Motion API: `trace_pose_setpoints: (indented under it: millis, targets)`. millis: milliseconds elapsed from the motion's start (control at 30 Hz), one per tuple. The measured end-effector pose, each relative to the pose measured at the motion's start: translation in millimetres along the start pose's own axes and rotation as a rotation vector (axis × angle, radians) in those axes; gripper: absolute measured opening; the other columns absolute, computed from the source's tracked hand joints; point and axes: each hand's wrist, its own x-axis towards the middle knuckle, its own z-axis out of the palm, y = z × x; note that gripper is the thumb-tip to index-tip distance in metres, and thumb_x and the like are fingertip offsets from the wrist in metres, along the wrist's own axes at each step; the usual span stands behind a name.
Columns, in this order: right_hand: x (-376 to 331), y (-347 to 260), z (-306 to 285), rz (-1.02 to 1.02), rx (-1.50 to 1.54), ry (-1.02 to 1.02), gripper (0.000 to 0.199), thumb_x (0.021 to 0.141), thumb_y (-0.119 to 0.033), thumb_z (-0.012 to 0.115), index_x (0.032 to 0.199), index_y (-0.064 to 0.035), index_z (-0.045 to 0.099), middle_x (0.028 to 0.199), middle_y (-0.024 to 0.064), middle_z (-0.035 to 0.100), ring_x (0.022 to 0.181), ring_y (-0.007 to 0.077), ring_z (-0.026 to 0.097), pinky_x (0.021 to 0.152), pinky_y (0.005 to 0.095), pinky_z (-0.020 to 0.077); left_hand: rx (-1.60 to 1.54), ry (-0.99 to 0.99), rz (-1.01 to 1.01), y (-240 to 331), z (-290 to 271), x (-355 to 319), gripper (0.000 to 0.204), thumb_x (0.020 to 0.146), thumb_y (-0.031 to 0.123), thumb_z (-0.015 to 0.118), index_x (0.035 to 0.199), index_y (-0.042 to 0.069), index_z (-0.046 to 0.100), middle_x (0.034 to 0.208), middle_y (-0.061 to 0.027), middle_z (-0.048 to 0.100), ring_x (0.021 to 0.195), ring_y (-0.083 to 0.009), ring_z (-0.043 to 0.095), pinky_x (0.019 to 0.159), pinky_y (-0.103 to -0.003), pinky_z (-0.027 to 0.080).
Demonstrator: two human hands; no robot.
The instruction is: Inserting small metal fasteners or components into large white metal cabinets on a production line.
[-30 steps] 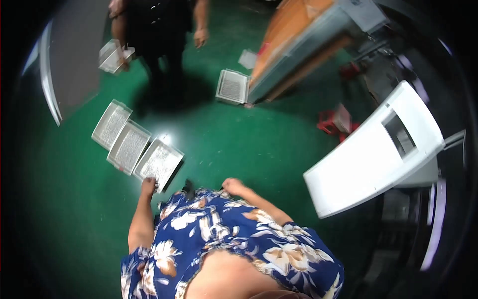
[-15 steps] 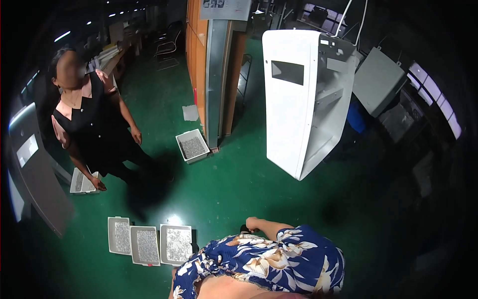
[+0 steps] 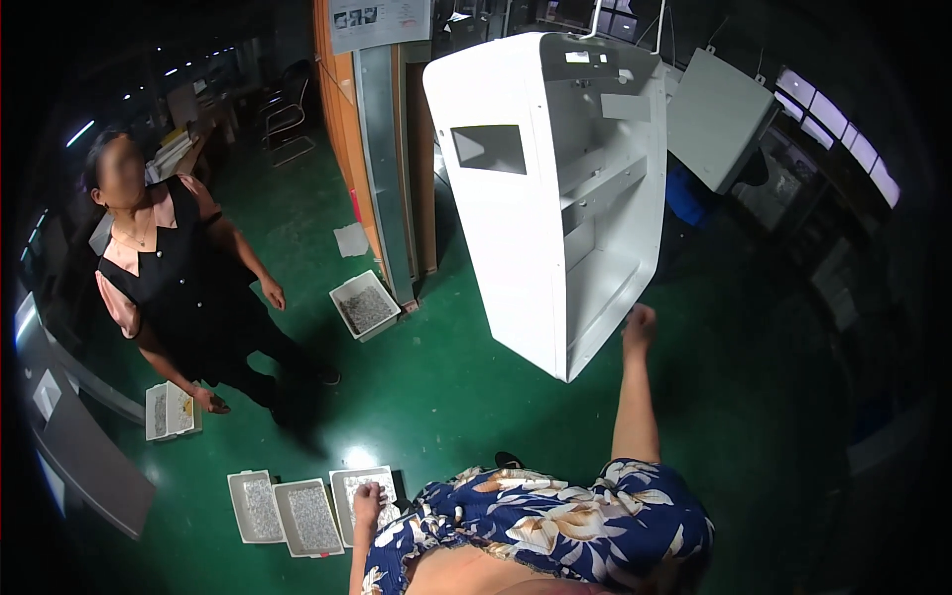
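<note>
My left hand hangs low over the rightmost of three white trays of small grey parts on the green floor; its fingers look curled, and whether it holds anything is unclear. My right hand is stretched forward, fingers closed, touching the lower edge of a tall white metal cabinet shell that stands tilted on the floor. My floral shirt fills the lower edge of the view.
Another person in a black dress stands at the left holding a small white tray. A further tray of parts lies by an orange and grey pillar. A second white panel stands behind the cabinet.
The view has swung up and forward, so the white cabinet is now close and upright ahead. My right arm has reached out to its lower edge. My left hand stays by the trays.
</note>
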Motion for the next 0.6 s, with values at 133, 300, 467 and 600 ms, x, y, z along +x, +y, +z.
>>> trace_pose_setpoints:
  millis: [133,300,467,600]
  targets:
    - [26,-224,27,-0.633,0.128,-0.233,0.016,0.083,-0.008,0.049,0.094,-0.0002,0.057,0.076,0.0048,0.054,0.063,0.0098,0.05,0.056,0.02,0.0395,0.008,0.02,0.843,252,51,-93,0.006,0.083,0.006,0.05,0.085,0.0,0.053,0.081,-0.0057,0.055,0.078,-0.0113,0.052,0.07,-0.021,0.041]
    - [40,-304,51,-0.977,-0.385,-0.593,0.014,0.08,-0.015,0.054,0.084,-0.0021,0.057,0.072,0.0115,0.051,0.064,0.027,0.053,0.057,0.0321,0.0428,0.801,0.035,2.052,454,143,-263,0.018,0.063,0.007,0.058,0.082,0.006,0.058,0.078,-0.0042,0.058,0.083,-0.0216,0.056,0.071,-0.032,0.044]
    - [48,-323,64,-1.147,-0.279,-0.825,0.018,0.08,-0.018,0.054,0.076,-0.0012,0.05,0.07,0.0129,0.051,0.064,0.0321,0.05,0.057,0.0376,0.041,1.512,0.266,1.924,504,214,-293,0.014,0.067,0.012,0.053,0.079,0.005,0.057,0.077,-0.0031,0.054,0.081,-0.0177,0.051,0.072,-0.031,0.041]
    - [75,-325,91,-1.277,-0.188,-0.765,0.021,0.083,-0.02,0.051,0.075,-0.0018,0.046,0.067,0.0128,0.051,0.062,0.0314,0.05,0.055,0.0363,0.0403,1.737,0.385,1.595,527,240,-256,0.007,0.07,0.009,0.053,0.068,0.003,0.057,0.072,-0.0068,0.058,0.074,-0.0194,0.058,0.064,-0.028,0.046]
